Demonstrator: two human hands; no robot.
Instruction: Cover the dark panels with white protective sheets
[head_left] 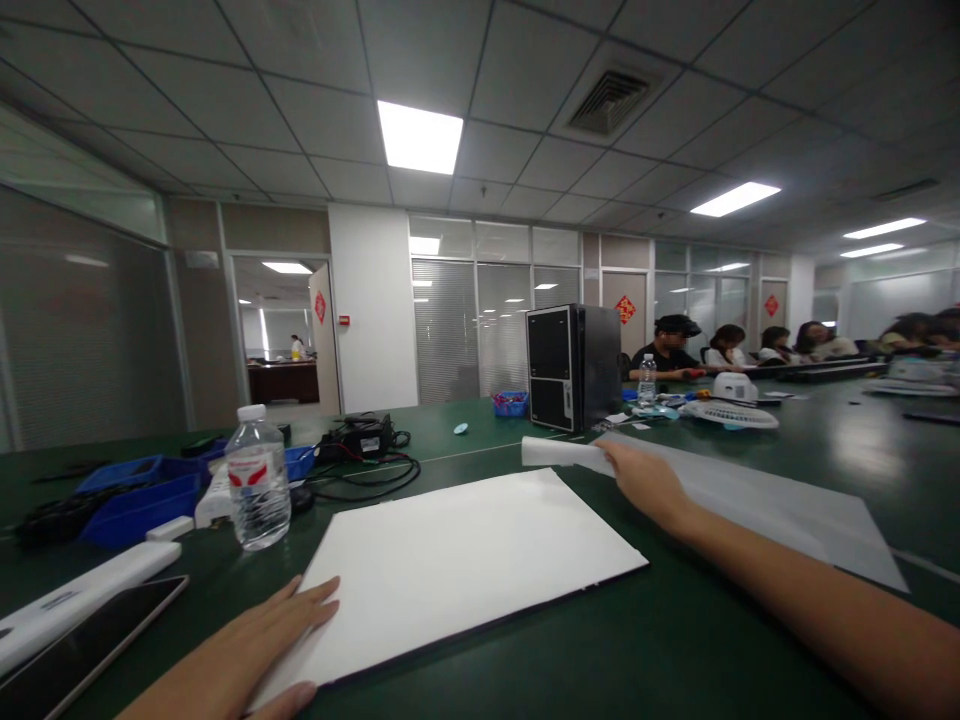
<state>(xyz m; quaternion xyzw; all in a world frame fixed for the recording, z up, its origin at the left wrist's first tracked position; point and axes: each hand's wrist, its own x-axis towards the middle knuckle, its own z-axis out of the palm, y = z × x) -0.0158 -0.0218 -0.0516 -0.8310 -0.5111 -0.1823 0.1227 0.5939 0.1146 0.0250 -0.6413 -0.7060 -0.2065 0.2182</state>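
Observation:
A flat white panel (472, 560) with a thin dark edge lies on the green table in front of me. My left hand (259, 640) rests over its left edge, fingers stretched out on the white surface and thumb apart near the lower corner. Beyond the panel's right side, my right hand (649, 485) has its fingers closed on a translucent whitish sheet (780, 500). The sheet's left end is curled into a roll, and the rest spreads to the right behind my forearm. Part of the sheet is hidden by that hand and arm.
A water bottle (257, 485) stands just beyond my left hand, beside blue bins (142, 510) and a black adapter with cables (367, 440). A phone (97, 650) lies at the left. Behind the panel stands a black computer tower (574, 365). Several people sit at the far right.

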